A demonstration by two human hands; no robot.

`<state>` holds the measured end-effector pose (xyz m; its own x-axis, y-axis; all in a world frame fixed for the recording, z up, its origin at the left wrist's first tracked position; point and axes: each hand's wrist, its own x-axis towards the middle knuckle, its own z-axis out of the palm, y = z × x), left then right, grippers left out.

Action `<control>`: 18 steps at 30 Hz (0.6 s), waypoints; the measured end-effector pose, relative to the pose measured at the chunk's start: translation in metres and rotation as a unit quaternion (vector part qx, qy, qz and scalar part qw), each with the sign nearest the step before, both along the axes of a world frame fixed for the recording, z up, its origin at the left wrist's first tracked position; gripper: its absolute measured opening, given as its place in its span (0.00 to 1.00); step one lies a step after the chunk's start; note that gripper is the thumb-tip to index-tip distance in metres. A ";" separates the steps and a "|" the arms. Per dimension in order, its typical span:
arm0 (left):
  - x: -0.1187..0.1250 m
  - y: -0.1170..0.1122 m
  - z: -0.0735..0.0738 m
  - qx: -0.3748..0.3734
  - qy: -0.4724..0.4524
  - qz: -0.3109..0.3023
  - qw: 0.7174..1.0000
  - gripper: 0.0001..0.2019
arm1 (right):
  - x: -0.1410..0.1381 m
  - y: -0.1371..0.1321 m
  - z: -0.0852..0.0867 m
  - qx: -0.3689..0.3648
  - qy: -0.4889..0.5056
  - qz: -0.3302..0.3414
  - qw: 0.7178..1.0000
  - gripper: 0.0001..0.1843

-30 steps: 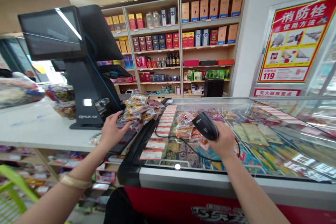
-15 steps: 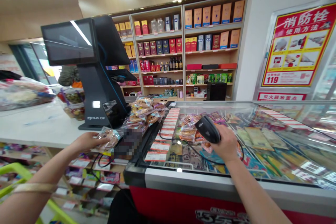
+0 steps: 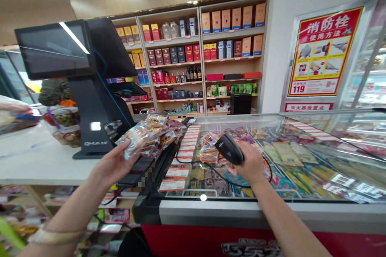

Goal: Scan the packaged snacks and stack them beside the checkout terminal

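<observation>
My left hand (image 3: 113,164) is closed on a clear-wrapped snack packet (image 3: 134,140), held up beside the near edge of a pile of similar packets (image 3: 170,133). A dark flat device (image 3: 135,172), partly pixelated, lies just below that hand. My right hand (image 3: 251,164) grips a black barcode scanner (image 3: 229,149) by its handle above the freezer's glass top. The scanner's head points up and to the left, and its cable (image 3: 188,162) curls over the glass. More wrapped snacks (image 3: 208,153) sit behind and left of the scanner.
A black point-of-sale terminal (image 3: 99,112) stands on the white counter (image 3: 22,164) at left, near a plastic-wrapped container (image 3: 64,124). The chest freezer (image 3: 211,213) spans the front right. Shelves (image 3: 200,60) of boxes and bottles line the back wall.
My left hand has moved right and up with its packet, from the counter's edge to the pile. The view has turned slightly right; my right hand still holds the scanner.
</observation>
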<state>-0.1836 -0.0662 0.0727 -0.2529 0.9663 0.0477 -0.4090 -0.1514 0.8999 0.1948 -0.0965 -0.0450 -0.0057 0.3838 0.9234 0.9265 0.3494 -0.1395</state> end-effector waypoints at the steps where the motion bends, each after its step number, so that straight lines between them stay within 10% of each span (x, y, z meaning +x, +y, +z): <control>1: 0.018 0.006 -0.005 -0.031 -0.025 -0.041 0.998 0.09 | 0.000 0.000 0.000 -0.003 0.000 0.000 1.000 0.16; 10: 0.149 0.072 -0.051 0.085 -0.066 -0.132 0.985 0.17 | -0.004 -0.001 0.002 -0.029 0.009 0.006 1.000 0.15; 18: 0.173 0.085 -0.088 0.080 -0.071 -0.141 0.984 0.20 | -0.005 -0.001 0.003 -0.105 -0.022 0.009 0.994 0.20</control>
<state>-0.0101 0.0191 -0.0151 0.0098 0.9820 0.1885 -0.5743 -0.1488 0.8050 0.1900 -0.0972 -0.0417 -0.0540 0.5675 0.8216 0.9271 0.3341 -0.1698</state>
